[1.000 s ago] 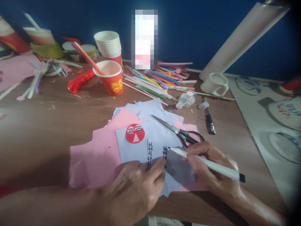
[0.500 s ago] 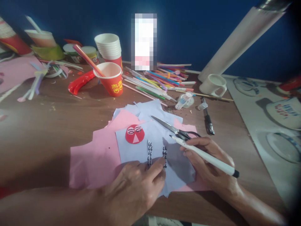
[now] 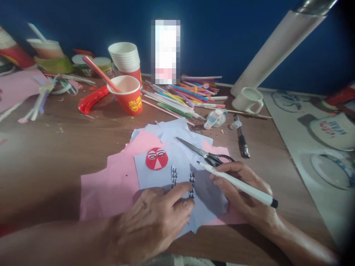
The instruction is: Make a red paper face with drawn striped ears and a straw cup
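My left hand (image 3: 158, 214) lies on a pale bluish-white sheet (image 3: 205, 207), its fingers a little apart and pressing near two columns of black curled marks, partly covering them. In my right hand (image 3: 244, 192) a white marker (image 3: 241, 184) with a black end is gripped like a pen. Its dark tip points left, above the paper. On the sheet's upper left sits a red round paper face (image 3: 156, 159) with drawn eyes and a pale triangle. Black-handled scissors (image 3: 205, 153) lie just beyond the marker. Pink paper (image 3: 108, 192) spreads underneath.
A red paper cup (image 3: 127, 98) holding a straw stands before stacked cups (image 3: 124, 59). Behind the papers lie many coloured straws and pens (image 3: 180, 98), a small bottle (image 3: 213, 118), a black pen (image 3: 242, 138) and a white mug (image 3: 248, 100). A white tube (image 3: 277, 51) leans at right.
My left hand has shifted slightly, with its fingers a little farther apart over the marks. My right hand still holds the marker, and the whole view has shifted a little.
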`<state>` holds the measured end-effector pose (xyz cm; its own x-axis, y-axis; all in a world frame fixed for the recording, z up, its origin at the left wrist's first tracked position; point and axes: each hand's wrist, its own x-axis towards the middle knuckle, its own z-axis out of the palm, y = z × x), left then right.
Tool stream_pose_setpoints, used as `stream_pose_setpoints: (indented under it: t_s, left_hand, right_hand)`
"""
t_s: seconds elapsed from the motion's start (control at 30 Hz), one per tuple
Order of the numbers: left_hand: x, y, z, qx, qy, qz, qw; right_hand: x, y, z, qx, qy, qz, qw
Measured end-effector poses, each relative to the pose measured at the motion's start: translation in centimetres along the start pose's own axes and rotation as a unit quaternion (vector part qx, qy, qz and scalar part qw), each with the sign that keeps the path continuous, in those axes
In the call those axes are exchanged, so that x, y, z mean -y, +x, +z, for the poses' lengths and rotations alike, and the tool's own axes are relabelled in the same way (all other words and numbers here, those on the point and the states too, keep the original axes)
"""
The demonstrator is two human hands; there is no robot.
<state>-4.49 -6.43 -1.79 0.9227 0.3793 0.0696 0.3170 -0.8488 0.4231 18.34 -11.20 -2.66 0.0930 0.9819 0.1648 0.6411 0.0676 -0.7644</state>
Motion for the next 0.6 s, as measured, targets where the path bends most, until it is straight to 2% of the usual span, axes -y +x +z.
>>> stream_pose_setpoints:
  t_s: [0.23, 0.37, 0.6]
  left_hand:
    - [0.7, 0.2, -0.8, -0.067, -0.093, -0.04, 0.993]
    - [1.5, 0.1, -0.8, -0.126, -0.097, -0.065, 0.985]
    - [1.9, 0.5, -0.9, -0.144, -0.121, -0.098, 0.977]
  right_hand:
    - [0.0, -0.1, -0.2, -0.008, 0.026, 0.005, 1.0]
    - [-0.1, -0.1, -0.4, -0.032, 0.03, 0.007, 0.999]
    - [0.1, 0.2, 0.1, -0.049, 0.077, 0.046, 0.995]
